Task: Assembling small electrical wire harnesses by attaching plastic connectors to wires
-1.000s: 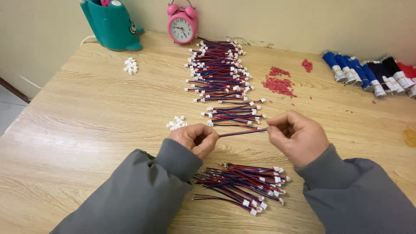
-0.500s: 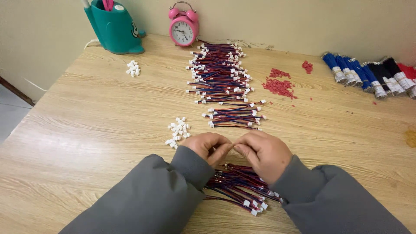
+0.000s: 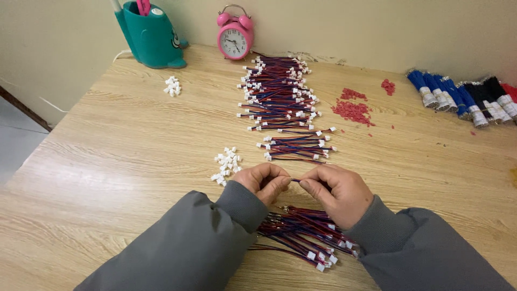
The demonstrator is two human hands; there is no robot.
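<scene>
A thin wire (image 3: 295,180) is being pinched between the left hand (image 3: 264,182) and right hand (image 3: 336,193), above the small pile (image 3: 301,234). Many finished wires (image 3: 280,97) are lying ahead; fewer are waiting.

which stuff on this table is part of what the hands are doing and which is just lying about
In use: left hand and right hand pinching a wire; loose wire pile; white connectors; finished wire rows.

Lying about: pink alarm clock; teal pen holder; red bits; blue and black bundles.
</scene>
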